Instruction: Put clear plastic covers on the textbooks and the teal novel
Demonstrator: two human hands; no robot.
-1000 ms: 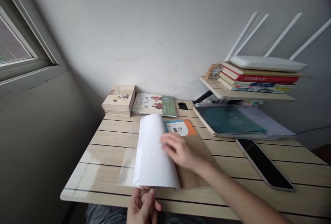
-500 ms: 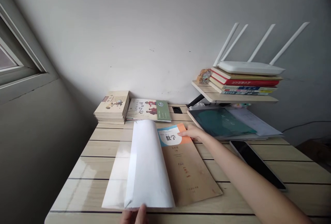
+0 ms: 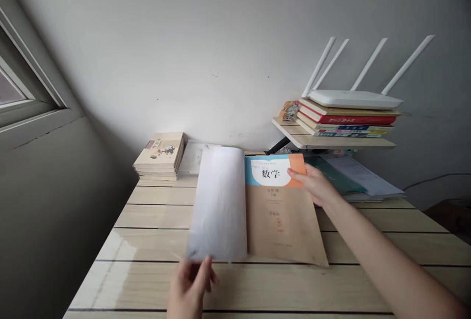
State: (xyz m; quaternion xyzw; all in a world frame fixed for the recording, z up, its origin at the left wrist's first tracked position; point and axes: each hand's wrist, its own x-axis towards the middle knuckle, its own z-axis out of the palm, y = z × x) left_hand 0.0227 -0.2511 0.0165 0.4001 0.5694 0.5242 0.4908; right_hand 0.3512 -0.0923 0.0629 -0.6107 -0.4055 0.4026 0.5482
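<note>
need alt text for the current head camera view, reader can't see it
A person's right hand grips a brown book with a blue and orange top by its right edge, while the left hand is at the lower edge of a white sheet beside it. Behind them, books are stacked on the wooden desk; a router tops more books.

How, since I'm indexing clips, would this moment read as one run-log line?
left hand: at lower edge of white paper | right hand: holds upper right edge of book | back: router atop books on shelf
</note>
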